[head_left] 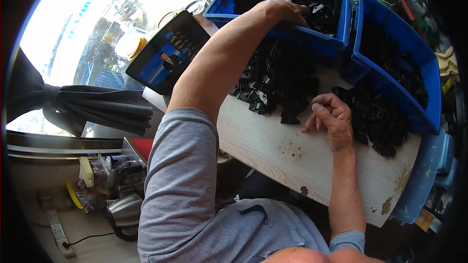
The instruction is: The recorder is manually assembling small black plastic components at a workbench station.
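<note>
My left arm reaches across to the far blue plastic bin [336,39], which holds small black plastic parts with some metal bits. Over its near wall, my left hand [294,13] dips in among the parts; its fingers are mostly hidden. My right hand [335,119] is held low above the table, fingers curled and thumb pressed to the index finger. Whatever it may pinch is too small to make out. Left of it lies a pile of black clip-like parts [280,80], some with silvery metal pieces. Another heap of black parts [380,119] sits at its right.
A second blue bin [431,75] with black parts stands at the right. The pale wooden table [258,134] has a chipped front edge. A tablet [168,53] leans by the window at the left. Below it are a metal kettle [126,209] and a power strip [57,231].
</note>
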`<state>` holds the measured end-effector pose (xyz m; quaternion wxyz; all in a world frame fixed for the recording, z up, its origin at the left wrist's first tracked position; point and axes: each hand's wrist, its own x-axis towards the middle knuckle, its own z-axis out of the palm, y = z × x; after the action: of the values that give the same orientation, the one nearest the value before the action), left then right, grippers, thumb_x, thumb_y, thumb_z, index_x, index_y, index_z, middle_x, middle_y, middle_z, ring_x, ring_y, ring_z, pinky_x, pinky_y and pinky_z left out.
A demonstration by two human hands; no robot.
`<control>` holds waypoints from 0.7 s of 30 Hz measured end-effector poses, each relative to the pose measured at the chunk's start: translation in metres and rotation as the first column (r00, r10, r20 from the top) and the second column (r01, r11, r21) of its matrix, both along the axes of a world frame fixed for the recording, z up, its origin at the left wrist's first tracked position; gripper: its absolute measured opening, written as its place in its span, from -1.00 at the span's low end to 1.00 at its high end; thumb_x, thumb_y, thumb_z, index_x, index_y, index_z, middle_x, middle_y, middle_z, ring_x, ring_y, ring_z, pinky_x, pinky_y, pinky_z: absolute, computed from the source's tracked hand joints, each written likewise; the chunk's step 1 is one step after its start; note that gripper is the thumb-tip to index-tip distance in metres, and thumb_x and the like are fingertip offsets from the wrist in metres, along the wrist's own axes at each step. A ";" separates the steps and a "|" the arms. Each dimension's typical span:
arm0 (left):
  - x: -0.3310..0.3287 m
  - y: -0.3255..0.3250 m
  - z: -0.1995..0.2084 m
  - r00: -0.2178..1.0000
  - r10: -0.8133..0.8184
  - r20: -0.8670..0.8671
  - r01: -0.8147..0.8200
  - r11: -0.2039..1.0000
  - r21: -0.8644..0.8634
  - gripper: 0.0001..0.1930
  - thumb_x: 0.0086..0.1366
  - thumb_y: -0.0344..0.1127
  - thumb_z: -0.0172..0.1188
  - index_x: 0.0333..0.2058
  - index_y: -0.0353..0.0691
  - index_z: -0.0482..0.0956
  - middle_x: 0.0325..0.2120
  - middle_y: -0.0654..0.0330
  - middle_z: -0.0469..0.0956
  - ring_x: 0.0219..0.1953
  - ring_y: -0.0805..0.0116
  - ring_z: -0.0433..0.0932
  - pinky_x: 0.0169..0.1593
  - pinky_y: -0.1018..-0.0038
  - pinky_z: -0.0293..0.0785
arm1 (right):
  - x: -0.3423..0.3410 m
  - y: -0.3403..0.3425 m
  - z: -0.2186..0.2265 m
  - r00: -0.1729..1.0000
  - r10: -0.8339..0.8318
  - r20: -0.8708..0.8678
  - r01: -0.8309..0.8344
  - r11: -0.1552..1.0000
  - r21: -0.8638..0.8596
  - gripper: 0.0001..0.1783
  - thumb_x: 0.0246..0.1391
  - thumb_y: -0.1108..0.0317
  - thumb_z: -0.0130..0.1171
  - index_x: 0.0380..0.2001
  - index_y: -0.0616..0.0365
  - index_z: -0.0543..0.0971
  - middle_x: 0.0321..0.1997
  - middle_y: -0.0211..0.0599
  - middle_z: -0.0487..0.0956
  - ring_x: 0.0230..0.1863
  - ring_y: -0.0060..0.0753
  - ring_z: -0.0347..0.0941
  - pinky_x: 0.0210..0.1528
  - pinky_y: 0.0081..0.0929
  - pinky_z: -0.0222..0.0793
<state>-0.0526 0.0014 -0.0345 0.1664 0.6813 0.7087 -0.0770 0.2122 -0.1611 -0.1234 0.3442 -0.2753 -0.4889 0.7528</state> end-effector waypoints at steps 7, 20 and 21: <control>-0.006 0.011 -0.014 0.995 0.080 -0.052 -0.083 0.995 -0.061 -0.04 0.04 0.23 0.38 0.43 0.36 0.16 0.38 -0.05 0.22 0.36 -0.09 0.31 0.29 -0.03 0.37 | 0.001 -0.011 0.001 1.000 -0.007 0.003 0.007 1.000 0.009 -0.80 0.20 0.36 0.29 -0.20 0.25 0.57 -0.68 -0.40 0.44 -0.63 -0.45 0.53 -0.47 -0.30 0.65; 0.000 0.015 -0.004 0.999 0.034 -0.026 -0.036 0.994 -0.102 -0.23 0.05 0.08 0.29 0.30 0.11 0.45 0.32 0.14 0.40 0.33 0.10 0.40 0.30 0.09 0.39 | 0.015 -0.011 0.008 1.000 0.010 0.004 -0.010 1.000 0.012 -0.83 0.19 0.36 0.29 -0.22 0.21 0.59 -0.67 -0.43 0.46 -0.61 -0.46 0.58 -0.48 -0.41 0.63; 0.001 0.015 -0.004 0.999 0.033 -0.026 -0.035 0.994 -0.102 -0.23 0.05 0.08 0.29 0.30 0.11 0.45 0.32 0.14 0.40 0.33 0.10 0.40 0.30 0.09 0.39 | 0.016 -0.010 0.007 1.000 0.020 -0.007 -0.020 1.000 0.020 -0.83 0.19 0.36 0.30 -0.22 0.20 0.59 -0.67 -0.43 0.46 -0.61 -0.47 0.58 -0.47 -0.40 0.64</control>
<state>-0.0513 0.0166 -0.0382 0.1937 0.6586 0.7173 -0.1189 0.2284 -0.1710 -0.1168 0.3412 -0.2640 -0.4980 0.7523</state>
